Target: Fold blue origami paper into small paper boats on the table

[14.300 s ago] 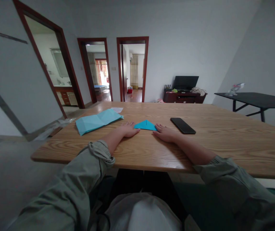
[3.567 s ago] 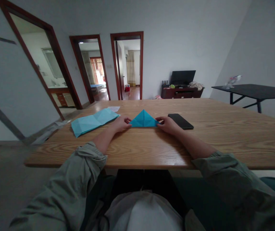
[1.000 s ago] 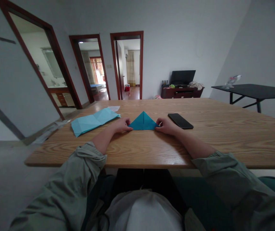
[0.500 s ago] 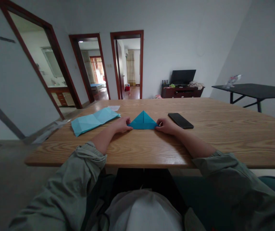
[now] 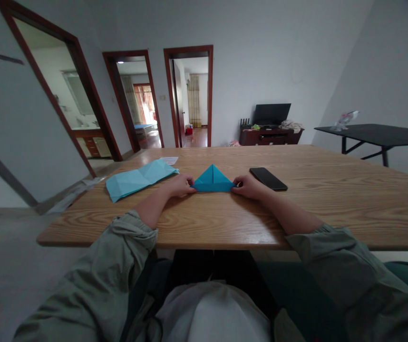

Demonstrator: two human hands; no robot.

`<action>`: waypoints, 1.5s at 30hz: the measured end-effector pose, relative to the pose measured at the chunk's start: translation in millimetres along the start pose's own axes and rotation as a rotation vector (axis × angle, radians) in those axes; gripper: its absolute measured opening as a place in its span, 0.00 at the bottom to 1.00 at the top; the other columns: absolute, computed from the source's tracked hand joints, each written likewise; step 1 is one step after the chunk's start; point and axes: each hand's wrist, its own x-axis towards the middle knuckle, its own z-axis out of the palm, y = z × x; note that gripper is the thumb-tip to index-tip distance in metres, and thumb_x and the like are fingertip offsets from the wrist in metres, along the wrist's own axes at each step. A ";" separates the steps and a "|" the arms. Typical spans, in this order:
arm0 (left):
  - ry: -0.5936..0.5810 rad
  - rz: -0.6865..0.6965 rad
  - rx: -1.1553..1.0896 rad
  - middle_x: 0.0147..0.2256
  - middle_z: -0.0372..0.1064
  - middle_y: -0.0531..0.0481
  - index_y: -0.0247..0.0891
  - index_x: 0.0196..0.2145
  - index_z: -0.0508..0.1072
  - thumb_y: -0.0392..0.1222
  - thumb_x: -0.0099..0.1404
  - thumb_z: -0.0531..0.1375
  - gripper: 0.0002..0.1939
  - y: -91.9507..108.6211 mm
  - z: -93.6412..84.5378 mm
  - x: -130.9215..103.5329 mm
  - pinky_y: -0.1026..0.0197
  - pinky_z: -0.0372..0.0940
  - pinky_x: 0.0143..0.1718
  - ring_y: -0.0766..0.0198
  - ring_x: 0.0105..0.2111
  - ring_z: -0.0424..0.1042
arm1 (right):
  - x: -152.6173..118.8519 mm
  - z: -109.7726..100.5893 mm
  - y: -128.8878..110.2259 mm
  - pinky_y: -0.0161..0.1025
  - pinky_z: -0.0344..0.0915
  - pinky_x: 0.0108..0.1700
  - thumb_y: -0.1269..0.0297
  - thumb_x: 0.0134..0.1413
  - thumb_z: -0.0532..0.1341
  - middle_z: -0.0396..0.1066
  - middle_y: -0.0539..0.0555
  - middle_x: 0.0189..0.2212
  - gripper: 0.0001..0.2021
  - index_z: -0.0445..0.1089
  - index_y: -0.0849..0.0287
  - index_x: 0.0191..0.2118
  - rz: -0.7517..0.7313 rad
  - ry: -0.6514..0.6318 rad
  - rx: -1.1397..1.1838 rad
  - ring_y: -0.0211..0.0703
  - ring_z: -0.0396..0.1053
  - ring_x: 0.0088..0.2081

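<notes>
A folded blue paper [image 5: 213, 178] lies on the wooden table in front of me, a triangle with its peak pointing away and a straight band along its near edge. My left hand [image 5: 183, 185] pinches the band's left end. At the right end, the fingers of my right hand [image 5: 244, 186] are closed on the same paper. The corners of the paper are partly hidden by my fingertips.
Creased light-blue paper [image 5: 140, 178] lies left of my left hand, with a small white paper [image 5: 169, 160] behind it. A black phone [image 5: 268, 179] rests right of my right hand. The wooden table's [image 5: 221, 232] near edge runs under my forearms.
The near edge of the blue paper has been turned up further and now shows as a clearer band. Both hands have stayed almost where they were, still pinching the ends.
</notes>
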 end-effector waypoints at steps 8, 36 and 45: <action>-0.061 0.027 -0.004 0.25 0.69 0.53 0.37 0.30 0.74 0.54 0.49 0.63 0.18 -4.4 -1.3 0.2 0.66 0.54 0.24 0.66 0.25 0.64 | 0.9 1.2 2.5 0.33 0.56 0.26 0.56 0.45 0.64 0.70 0.51 0.24 0.12 0.72 0.59 0.33 -0.044 0.001 -0.014 0.37 0.64 0.26; -0.122 -0.091 0.041 0.14 0.60 0.53 0.38 0.17 0.68 0.63 0.52 0.58 0.24 -0.8 -6.2 -4.1 0.61 0.45 0.21 0.68 0.16 0.53 | 1.4 -0.9 3.9 0.35 0.54 0.27 0.47 0.50 0.60 0.71 0.54 0.23 0.18 0.71 0.59 0.26 -0.041 0.007 -0.157 0.39 0.64 0.25; -0.183 -0.058 0.004 0.16 0.61 0.54 0.38 0.18 0.71 0.67 0.49 0.59 0.26 -3.5 -8.7 -4.6 0.62 0.47 0.21 0.68 0.18 0.55 | -1.7 -1.3 -0.5 0.36 0.49 0.24 0.41 0.51 0.56 0.64 0.52 0.15 0.26 0.68 0.59 0.17 -0.019 0.005 -0.265 0.36 0.57 0.20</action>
